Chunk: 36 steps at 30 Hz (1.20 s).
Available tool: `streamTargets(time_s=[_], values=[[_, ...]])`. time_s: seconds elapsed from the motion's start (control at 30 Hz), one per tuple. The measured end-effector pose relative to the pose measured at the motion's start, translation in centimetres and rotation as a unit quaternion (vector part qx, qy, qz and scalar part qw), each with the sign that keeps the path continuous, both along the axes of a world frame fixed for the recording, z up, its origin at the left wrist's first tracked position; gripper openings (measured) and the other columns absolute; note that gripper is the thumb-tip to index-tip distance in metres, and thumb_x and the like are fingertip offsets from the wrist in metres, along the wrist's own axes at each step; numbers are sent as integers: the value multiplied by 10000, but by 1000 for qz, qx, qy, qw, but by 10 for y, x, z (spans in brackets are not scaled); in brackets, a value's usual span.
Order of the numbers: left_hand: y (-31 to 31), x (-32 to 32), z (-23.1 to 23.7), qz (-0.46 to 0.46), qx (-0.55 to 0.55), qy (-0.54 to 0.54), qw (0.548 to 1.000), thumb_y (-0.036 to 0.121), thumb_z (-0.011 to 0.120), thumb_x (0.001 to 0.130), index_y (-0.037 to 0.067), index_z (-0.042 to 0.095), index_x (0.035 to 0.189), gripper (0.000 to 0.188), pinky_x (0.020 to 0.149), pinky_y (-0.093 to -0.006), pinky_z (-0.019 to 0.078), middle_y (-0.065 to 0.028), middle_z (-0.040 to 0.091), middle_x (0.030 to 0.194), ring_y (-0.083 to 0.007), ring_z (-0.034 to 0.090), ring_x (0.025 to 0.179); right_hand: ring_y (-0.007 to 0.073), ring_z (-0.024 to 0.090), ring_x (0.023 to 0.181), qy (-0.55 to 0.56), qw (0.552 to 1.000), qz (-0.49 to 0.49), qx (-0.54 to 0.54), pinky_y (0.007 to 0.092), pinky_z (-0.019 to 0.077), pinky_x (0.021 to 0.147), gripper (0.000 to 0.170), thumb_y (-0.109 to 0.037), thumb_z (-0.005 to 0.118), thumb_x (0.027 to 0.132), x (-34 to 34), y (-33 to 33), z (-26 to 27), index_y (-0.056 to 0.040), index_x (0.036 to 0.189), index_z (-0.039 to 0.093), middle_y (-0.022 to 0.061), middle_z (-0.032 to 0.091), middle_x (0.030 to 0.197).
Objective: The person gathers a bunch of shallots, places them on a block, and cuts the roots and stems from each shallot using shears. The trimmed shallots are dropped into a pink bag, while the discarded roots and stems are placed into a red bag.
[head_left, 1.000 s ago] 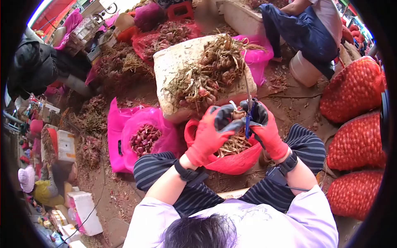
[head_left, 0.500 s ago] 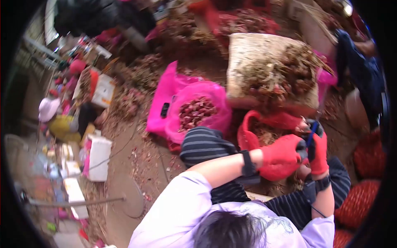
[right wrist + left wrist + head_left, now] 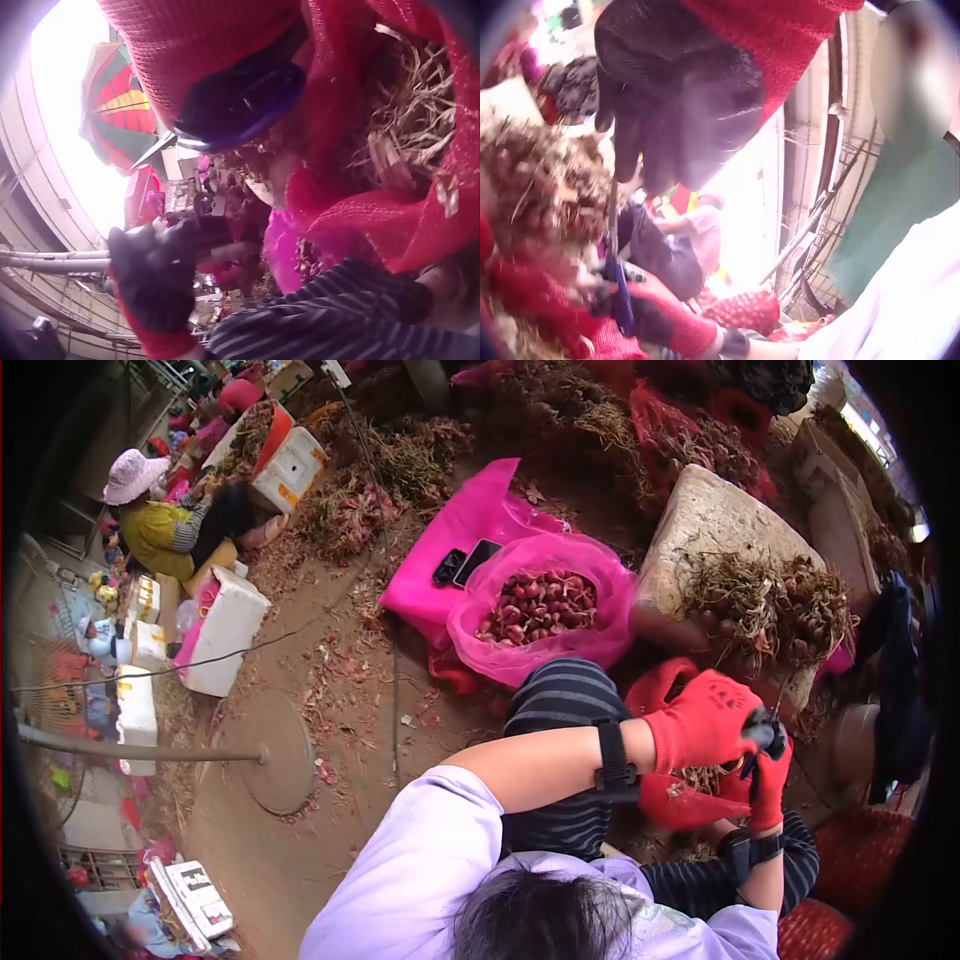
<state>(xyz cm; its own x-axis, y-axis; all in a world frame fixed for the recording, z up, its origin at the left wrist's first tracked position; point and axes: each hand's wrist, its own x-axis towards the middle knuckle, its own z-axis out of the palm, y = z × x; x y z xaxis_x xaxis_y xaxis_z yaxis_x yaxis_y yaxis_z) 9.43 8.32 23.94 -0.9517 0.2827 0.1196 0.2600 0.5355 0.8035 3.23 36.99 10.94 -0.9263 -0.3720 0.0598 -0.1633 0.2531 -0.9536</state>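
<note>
Evidently, the right hand [image 3: 770, 775] gripped blue-handled scissors [image 3: 622, 300] beside the left hand [image 3: 705, 725].
Head view: both hands sat towards four o'clock, with dried bunches [image 3: 765, 605] at twelve from the right hand; left wrist view: the scissors pointed to twelve, though the left hand's grip and contents could not be told; right wrist view: right fingers curled closed round the handle near twelve, the left hand at seven.

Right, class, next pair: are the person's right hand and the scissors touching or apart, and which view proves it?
Touching. The right wrist view shows it: the blue handle of the scissors lies against the gloved fingers of the right hand.
</note>
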Motion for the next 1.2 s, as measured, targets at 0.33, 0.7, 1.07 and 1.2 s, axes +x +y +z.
streamTargets(time_s=[0.33, 0.7, 1.07, 1.2], values=[[11, -9, -31, 15, 342, -102, 934, -28, 678, 703, -16, 567, 1073, 387, 838, -280, 464, -85, 652, 972, -121, 589, 907, 151, 592, 944, -180, 962, -13, -203, 282, 456, 848, 448, -135, 671, 809, 26, -84, 114, -2, 1196, 489, 63, 597, 1043], [68, -31, -1, 14, 147, 31, 988, 76, 705, 748, 60, 611, 1062, 328, 753, -302, 468, -78, 573, 912, -203, 575, 854, 138, 602, 894, -220, 913, -72, -336, 272, 500, 789, 340, -67, 634, 816, 31, -34, 124, 5, 1132, 532, 62, 613, 973], [118, -18, -41, -95, -90, 223, 966, 121, 713, 637, 48, 575, 958, 357, 801, -369, 442, -108, 564, 960, -271, 559, 878, 203, 606, 888, -153, 868, -132, -453, 321, 501, 780, 374, -24, 600, 817, 23, -12, 111, 18, 1171, 488, 120, 617, 972], [106, -39, -62, 28, 248, -147, 957, 134, 571, 850, 6, 564, 1033, 223, 734, -234, 443, -29, 590, 873, -98, 544, 805, 193, 602, 889, -187, 869, -60, -455, 303, 486, 804, 429, -48, 596, 800, 15, 12, 104, 36, 1201, 469, 107, 611, 971]])
